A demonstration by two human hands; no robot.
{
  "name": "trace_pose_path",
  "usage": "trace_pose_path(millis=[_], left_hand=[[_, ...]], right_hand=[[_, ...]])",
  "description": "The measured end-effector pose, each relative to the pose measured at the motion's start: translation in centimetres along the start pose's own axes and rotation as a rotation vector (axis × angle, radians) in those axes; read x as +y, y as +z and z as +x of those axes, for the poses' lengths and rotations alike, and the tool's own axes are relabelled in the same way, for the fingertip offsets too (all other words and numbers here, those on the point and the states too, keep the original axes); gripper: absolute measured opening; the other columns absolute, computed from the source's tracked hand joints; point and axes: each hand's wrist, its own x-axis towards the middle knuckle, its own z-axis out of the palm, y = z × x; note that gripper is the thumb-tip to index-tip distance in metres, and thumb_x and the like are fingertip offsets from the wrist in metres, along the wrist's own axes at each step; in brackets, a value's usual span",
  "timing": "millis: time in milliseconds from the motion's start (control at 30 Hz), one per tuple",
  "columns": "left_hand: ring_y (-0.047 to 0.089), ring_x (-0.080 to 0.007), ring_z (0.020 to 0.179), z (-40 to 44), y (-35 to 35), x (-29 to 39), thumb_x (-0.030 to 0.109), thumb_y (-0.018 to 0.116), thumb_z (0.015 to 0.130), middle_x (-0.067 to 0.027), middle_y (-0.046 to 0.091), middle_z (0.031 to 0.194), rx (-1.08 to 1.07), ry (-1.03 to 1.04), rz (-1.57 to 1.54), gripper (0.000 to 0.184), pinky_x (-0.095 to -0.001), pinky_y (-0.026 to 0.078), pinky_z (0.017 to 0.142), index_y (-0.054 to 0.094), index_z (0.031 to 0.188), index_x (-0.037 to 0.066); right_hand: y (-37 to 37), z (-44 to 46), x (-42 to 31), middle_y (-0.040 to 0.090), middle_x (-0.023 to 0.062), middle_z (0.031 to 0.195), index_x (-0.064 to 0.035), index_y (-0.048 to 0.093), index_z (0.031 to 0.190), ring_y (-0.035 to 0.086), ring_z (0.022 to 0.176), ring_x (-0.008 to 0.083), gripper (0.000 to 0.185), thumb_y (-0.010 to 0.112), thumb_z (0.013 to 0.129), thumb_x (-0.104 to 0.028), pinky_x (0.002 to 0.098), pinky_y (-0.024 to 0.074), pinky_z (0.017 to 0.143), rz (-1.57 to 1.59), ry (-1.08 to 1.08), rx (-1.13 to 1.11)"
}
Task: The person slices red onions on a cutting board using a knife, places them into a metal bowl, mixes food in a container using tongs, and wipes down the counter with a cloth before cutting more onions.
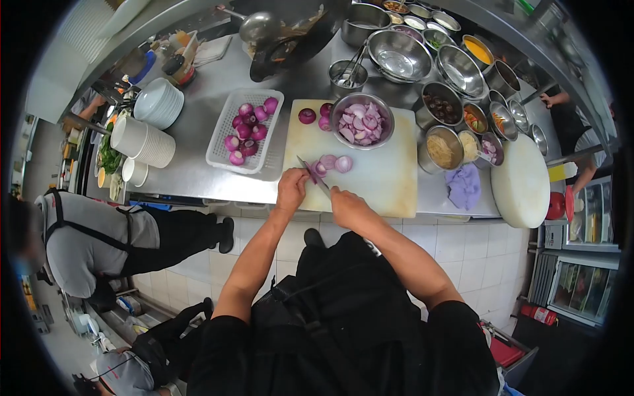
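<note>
In the head view, my right hand (350, 208) is closed round the handle of a knife (322, 186). Its blade points up and left over the white cutting board (386, 191). My left hand (291, 189) pinches a piece of red onion (314, 177) by the board's left edge, close to the blade. Cut onion pieces (342, 164) lie just beyond the knife. Farther back on the board are whole peeled onions (307, 116) and a steel bowl (335, 135) full of onion chunks. The knife handle is mostly hidden in my fingers.
Left of the board stands a white plastic basket (218, 153) of peeled red onions. Several steel bowls and pots (432, 99) crowd the right, near a purple cloth (463, 185) and a round white board (522, 188). A wok (300, 46) is behind. Co-workers (99, 237) stand at left.
</note>
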Motion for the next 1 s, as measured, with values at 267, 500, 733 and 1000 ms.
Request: trace_pose_path(millis=[267, 500, 733, 1000], left_hand=[[0.062, -0.0203, 0.073, 0.5, -0.6, 1.1, 0.006, 0.064, 0.092, -0.0106, 0.067, 0.086, 0.108, -0.231, -0.191, 0.006, -0.031, 0.049, 0.068, 0.066, 0.095, 0.002], [0.065, -0.0298, 0.083, 7.1, 0.8, 7.6, 0.007, 0.07, 0.081, -0.015, 0.07, 0.095, -0.278, 0.12, 0.109, 0.028, -0.0391, 0.052, 0.078, 0.07, 0.108, 0.002], [0.064, -0.0359, 0.093, 8.0, 7.8, 7.0, 0.017, 0.073, 0.075, -0.018, 0.067, 0.099, -0.559, 0.011, 0.516, 0.03, -0.0445, 0.052, 0.085, 0.071, 0.102, 0.005], [0.063, -0.0338, 0.086, 6.8, 1.4, 7.1, -0.008, 0.069, 0.076, -0.0153, 0.062, 0.097, -0.184, -0.009, 0.016, 0.027, -0.0379, 0.052, 0.076, 0.066, 0.101, 0.002]], right_hand=[[-2.5, -2.9, 0.7, 0.066, 0.0325, 0.095, 0.0077, 0.049, 0.115, 0.066, 0.093, 0.0476, 0.033, 0.053, 0.084, -0.002, 0.0529, 0.0529, 0.081, 0.021, 0.06, -0.014], [1.6, -1.1, 1.3, 0.068, 0.0308, 0.097, 0.0093, 0.052, 0.116, 0.068, 0.094, 0.0439, 0.038, 0.058, 0.08, -0.001, 0.0496, 0.0547, 0.081, 0.036, -0.037, -0.036], [-0.3, -1.7, 1.0, 0.07, 0.0271, 0.091, 0.0103, 0.054, 0.119, 0.071, 0.074, 0.0354, 0.04, 0.055, 0.081, -0.002, 0.0433, 0.0577, 0.066, 0.144, 0.013, -0.107], [-0.6, -1.2, 5.9, 0.065, 0.0222, 0.069, 0.0115, 0.048, 0.118, 0.062, 0.046, 0.0289, 0.033, 0.049, 0.094, -0.012, 0.0415, 0.0524, 0.045, 0.438, 0.113, -0.054]])
